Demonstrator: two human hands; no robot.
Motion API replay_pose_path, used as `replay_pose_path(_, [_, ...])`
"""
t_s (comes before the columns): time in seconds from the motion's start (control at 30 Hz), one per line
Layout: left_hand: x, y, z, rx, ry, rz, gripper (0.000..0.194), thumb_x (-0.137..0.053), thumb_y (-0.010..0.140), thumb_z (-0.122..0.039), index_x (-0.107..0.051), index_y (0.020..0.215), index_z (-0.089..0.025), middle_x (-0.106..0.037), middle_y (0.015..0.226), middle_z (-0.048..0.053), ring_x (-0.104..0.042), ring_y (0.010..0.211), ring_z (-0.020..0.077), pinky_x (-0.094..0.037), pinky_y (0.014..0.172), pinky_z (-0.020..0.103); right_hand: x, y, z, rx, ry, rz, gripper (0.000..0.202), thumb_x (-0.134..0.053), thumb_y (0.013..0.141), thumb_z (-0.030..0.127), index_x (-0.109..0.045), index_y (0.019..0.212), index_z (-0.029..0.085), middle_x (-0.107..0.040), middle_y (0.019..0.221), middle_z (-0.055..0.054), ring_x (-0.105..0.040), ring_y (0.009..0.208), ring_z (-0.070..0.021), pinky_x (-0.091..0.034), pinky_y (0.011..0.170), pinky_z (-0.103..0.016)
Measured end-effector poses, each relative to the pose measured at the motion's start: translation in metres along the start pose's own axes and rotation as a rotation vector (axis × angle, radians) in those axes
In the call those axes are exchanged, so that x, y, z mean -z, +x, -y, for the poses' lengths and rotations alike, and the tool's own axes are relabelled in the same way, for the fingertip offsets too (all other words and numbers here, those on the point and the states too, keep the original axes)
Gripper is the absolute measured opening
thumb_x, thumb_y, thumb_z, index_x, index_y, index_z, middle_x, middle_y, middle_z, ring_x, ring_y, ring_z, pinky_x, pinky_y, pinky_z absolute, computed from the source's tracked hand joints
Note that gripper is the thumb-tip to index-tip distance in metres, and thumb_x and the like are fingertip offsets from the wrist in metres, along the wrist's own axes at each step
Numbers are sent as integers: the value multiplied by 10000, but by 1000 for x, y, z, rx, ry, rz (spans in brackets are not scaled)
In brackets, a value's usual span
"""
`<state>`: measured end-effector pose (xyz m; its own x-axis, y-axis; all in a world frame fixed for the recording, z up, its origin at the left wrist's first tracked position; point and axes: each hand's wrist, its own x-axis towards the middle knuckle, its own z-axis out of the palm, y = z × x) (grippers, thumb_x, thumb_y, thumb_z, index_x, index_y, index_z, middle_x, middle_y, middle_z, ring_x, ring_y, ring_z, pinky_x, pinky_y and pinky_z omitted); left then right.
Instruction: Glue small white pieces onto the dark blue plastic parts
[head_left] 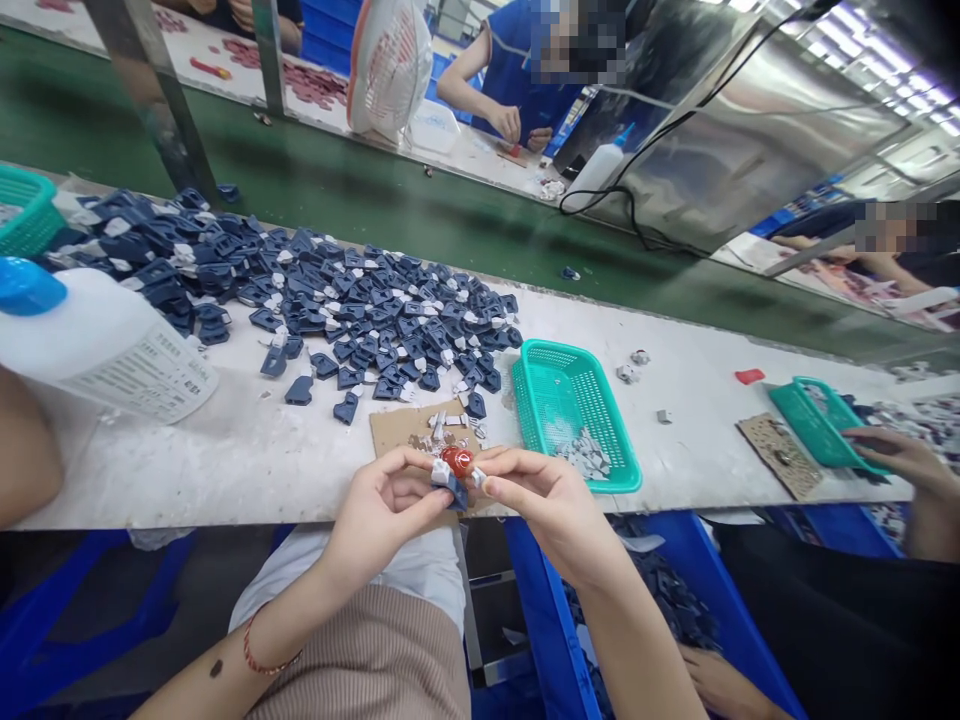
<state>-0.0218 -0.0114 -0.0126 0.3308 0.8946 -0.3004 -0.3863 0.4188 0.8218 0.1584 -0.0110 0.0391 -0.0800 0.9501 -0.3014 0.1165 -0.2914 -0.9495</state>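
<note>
- Striped shirt (382,645) nearest, between the forearms.
- Left hand (369,522): fingers pinching a blue-and-white piece (456,491) at the near edge of the bench (247,450).
- Right hand (556,502): fingers pinching a small white bit (478,477) beside it.
- Red thing (457,460) just beyond the piece.
- Cardboard (390,430) further back, left of the green basket (627,452).

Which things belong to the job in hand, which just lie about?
Likely job:
blue-and-white part, in left hand
small white piece, in right hand
red round object between them
cardboard
green basket beside right hand
pile of blue parts

Likely lying about:
big white bottle
red piece
far squeeze bottle
</note>
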Motion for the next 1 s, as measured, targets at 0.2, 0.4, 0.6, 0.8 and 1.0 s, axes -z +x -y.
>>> replay_pose_path(0.2, [-2, -5, 2, -27, -42, -2, 222, -776, 706, -261, -624, 855, -198, -747, 803, 39, -721, 765, 199, -572, 733, 297, -8, -7, 5, 30, -11, 18, 164, -804, 703, 345, -755, 789, 214, -734, 942, -61, -682, 911, -199, -571, 802, -321])
replay_pose_path(0.4, [-1, -8, 3, -59, -56, -12, 204, -780, 709, -234, -635, 848, -198, -737, 842, 30, -709, 782, 179, -569, 739, 272, -12, -11, 6, 75, -48, 41, 108, -780, 737, 301, -756, 798, 214, -719, 913, -49, -684, 887, -187, -574, 818, -315])
replay_pose_path(0.6, [-4, -10, 3, -87, -81, -24, 179, -779, 694, -153, -644, 809, -173, -704, 845, 16, -688, 766, 140, -569, 720, 230, -17, -16, 10, 156, -213, 18, 64, -743, 773, 256, -753, 806, 202, -717, 886, -57, -682, 854, -184, -584, 755, -286])
replay_pose_path(0.8, [-3, -13, 2, -126, -114, 5, 139, -763, 715, -122, -666, 809, -156, -682, 851, 17, -687, 780, 126, -573, 730, 212, -13, -17, 6, 95, -122, 68, 90, -768, 755, 247, -765, 842, 227, -713, 929, -37, -672, 885, -172, -561, 786, -271])
replay_pose_path(1.0, [-5, -13, 3, -98, -205, 36, 169, -792, 697, -152, -676, 819, -152, -608, 1101, 48, -693, 762, 136, -605, 687, 260, -19, -17, -7, 101, -1, -20, 303, -580, 904, 475, -719, 973, 215, -659, 815, -25, -568, 657, -117, -495, 603, -228])
